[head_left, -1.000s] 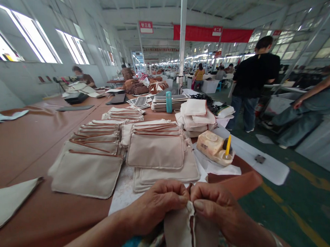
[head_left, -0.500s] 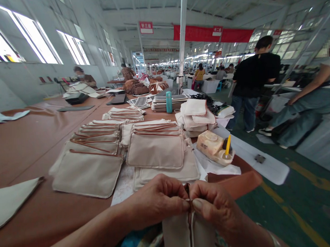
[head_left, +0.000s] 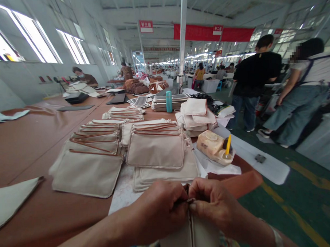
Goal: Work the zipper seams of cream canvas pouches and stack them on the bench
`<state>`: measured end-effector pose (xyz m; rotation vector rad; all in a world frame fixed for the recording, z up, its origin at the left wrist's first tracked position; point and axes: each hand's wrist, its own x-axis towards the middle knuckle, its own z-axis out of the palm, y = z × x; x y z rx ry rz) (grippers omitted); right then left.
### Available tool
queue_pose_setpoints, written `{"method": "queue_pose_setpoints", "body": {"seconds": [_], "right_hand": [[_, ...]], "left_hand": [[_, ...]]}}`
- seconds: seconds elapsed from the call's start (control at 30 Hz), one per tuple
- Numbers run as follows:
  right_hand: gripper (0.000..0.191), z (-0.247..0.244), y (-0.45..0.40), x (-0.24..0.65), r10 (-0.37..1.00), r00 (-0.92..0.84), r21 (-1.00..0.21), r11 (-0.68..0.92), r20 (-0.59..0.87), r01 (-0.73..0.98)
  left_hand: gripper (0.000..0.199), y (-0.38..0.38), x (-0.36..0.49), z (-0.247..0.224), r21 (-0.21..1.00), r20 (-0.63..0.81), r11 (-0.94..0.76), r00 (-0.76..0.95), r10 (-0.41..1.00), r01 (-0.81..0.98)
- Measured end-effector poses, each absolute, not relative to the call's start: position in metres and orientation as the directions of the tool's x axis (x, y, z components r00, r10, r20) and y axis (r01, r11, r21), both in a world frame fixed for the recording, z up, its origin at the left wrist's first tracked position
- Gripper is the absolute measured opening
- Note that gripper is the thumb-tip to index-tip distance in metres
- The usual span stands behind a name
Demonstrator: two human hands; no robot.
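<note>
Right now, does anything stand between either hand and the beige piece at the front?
Nothing visible does: the left hand and right hand both pinch the beige piece near its top. The yellow tool lies beyond the right hand, out of the way.

From the wearer's head, the single view looks forward and down from close above and behind the left hand (head_left: 160, 209) and right hand (head_left: 220, 208) gripping the piece (head_left: 205, 232), facing across the table (head_left: 23, 144) beyond that grip.
</note>
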<state>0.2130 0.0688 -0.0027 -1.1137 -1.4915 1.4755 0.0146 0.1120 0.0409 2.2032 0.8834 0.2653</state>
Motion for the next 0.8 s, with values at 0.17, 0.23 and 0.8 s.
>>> {"method": "queue_pose_setpoints", "body": {"seconds": [0.17,0.23,0.8], "right_hand": [[0.013,-0.009,0.062,0.209,0.959,-0.279,-0.999,-0.038,-0.040,0.012],[0.010,-0.011,0.058,0.208,0.967,-0.254,-1.000,0.006,0.007,-0.003],[0.013,-0.010,0.046,0.219,0.799,-0.390,-0.792,0.566,0.458,0.229]], "left_hand": [[0.017,0.113,0.011,0.038,0.848,-0.250,-0.203,0.707,0.661,0.489],[0.020,0.116,0.010,0.039,0.898,-0.249,-0.129,0.728,0.639,0.421],[0.022,0.122,0.014,0.037,0.931,-0.233,-0.158,0.868,0.439,0.329]]}}
